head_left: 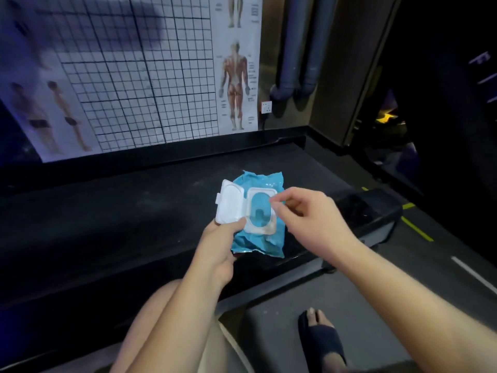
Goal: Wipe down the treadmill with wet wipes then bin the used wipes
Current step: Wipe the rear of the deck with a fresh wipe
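Left hand point(223, 243) grips wet-wipe pack point(265, 238) at its 7 o'clock corner above treadmill belt point(134, 211), lid point(230, 201) flipped open toward 9, long axis 12-to-6; right hand point(304, 214), nearer the opening point(259, 211), pinches in from 3, catch unclear.

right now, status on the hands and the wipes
Left hand grips wipes pack, lid flipped open. Right hand pinching at the opening, no wipe out yet. Nothing between hands and treadmill belt.
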